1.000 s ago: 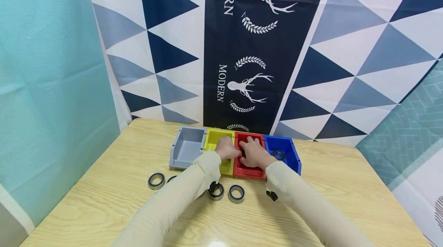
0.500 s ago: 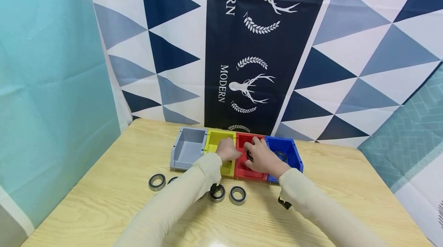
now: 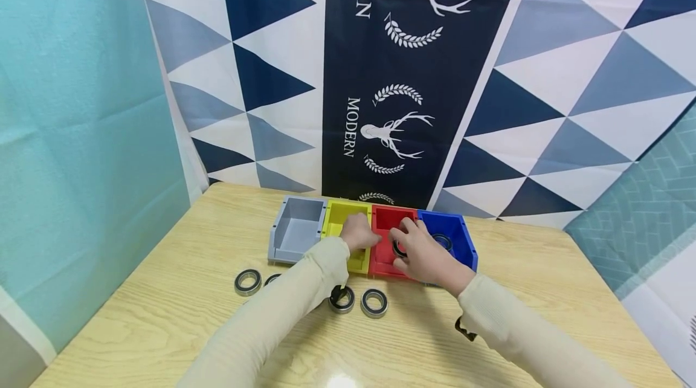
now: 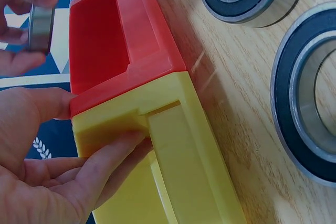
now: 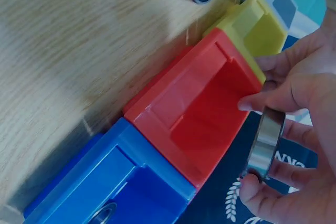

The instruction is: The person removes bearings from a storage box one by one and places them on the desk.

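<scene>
My right hand (image 3: pixel 421 249) pinches a ball bearing (image 5: pixel 266 141) between thumb and fingers, over the red bin (image 3: pixel 387 268). The bearing is a steel ring with a dark seal, seen edge-on in both wrist views. My left hand (image 4: pixel 58 177) reaches into the yellow bin (image 4: pixel 210 177), fingers inside and thumb over the wall it shares with the red bin, gripping that wall. Another bearing (image 3: pixel 443 242) lies in the blue bin (image 3: pixel 469 253) on the right. My left hand and sleeve hide part of the yellow bin in the head view.
A grey bin (image 3: pixel 296 228) completes the row at the left. Several bearings lie on the wooden table in front, among them one at the far left (image 3: pixel 248 282) and one nearer the middle (image 3: pixel 374 303); my left sleeve partly covers others. A patterned cloth (image 3: pixel 272 74) hangs behind.
My right hand has risen and moved to the right with the bearing, from deeper in the red bin. The left hand has stayed at the yellow bin.
</scene>
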`<state>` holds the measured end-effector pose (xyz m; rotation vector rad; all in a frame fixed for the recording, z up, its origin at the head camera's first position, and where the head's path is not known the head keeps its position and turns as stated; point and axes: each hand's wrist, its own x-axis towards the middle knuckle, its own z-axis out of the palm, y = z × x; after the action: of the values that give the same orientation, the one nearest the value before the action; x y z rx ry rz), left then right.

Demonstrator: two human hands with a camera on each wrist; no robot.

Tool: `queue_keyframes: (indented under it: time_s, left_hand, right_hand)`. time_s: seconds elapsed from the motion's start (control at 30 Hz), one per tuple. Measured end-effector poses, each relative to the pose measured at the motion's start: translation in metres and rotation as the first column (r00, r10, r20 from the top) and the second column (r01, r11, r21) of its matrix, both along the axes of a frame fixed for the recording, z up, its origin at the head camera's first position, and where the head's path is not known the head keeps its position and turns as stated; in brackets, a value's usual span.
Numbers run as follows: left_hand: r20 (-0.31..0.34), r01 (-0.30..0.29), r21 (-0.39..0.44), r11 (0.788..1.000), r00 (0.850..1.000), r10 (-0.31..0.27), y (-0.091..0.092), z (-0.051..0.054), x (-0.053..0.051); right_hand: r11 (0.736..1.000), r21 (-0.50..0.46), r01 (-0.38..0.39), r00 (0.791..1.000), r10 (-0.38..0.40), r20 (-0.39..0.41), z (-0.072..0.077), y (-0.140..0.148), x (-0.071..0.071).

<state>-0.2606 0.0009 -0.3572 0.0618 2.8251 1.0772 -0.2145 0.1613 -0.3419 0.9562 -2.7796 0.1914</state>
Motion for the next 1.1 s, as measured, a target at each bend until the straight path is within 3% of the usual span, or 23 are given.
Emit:
queue_keyframes:
  time_s: [0.27, 0.47, 0.77, 1.1]
  left_hand:
    - [0.013, -0.015, -0.006, 1.000, 1.000, 0.015, 0.000, -0.001, 0.000]
    - [0.011, -0.015, 0.009, 1.000, 1.000, 0.015, 0.001, -0.001, 0.001]
    - [0.025, -0.012, 0.037, 0.999, 1.000, 0.011, -0.002, 0.000, 0.000]
    - [0.026, -0.014, 0.015, 1.000, 1.000, 0.013, -0.001, 0.000, 0.000]
  right_hand:
    - [0.996, 0.023, -0.083, 0.997, 0.083, 0.005, -0.008, 0.004, 0.020]
    - [0.994, 0.033, -0.102, 0.995, 0.102, -0.012, -0.016, 0.010, 0.032]
    - [0.995, 0.016, -0.094, 0.996, 0.093, 0.012, -0.030, 0.016, 0.043]
    - [0.998, 0.002, -0.061, 0.993, 0.060, 0.098, -0.049, 0.016, 0.052]
